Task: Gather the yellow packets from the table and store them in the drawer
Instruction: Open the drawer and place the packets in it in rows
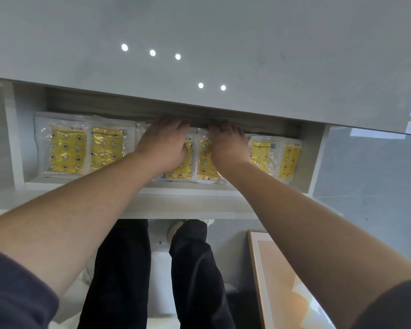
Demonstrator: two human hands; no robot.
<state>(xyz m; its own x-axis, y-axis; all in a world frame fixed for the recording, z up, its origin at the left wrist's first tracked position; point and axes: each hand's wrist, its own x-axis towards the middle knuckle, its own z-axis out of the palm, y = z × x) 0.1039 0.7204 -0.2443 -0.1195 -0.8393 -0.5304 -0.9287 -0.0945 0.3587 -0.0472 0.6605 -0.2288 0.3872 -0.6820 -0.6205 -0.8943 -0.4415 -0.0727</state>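
Grey tabletop [247, 43] fills twelve o'clock; beneath, an open white drawer [176, 192] holds yellow star-printed plastic packets [67, 150]. My left hand [164, 143] and right hand [228, 147] press the middle ones, fingers [173, 125] straight. Storing seems nearly done.

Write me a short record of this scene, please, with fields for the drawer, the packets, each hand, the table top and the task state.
drawer: white drawer, pulled open below the table top
yellow packets: yellow packets lie flat in a row inside the drawer, some overlapping
left hand: left hand rests flat on a middle packet, fingers pointing to the drawer's back
right hand: right hand rests on the next packet, beside the left hand
table top: grey table top, glossy, overhangs the drawer's back
task state: visible packets are in the drawer; drawer not yet closed
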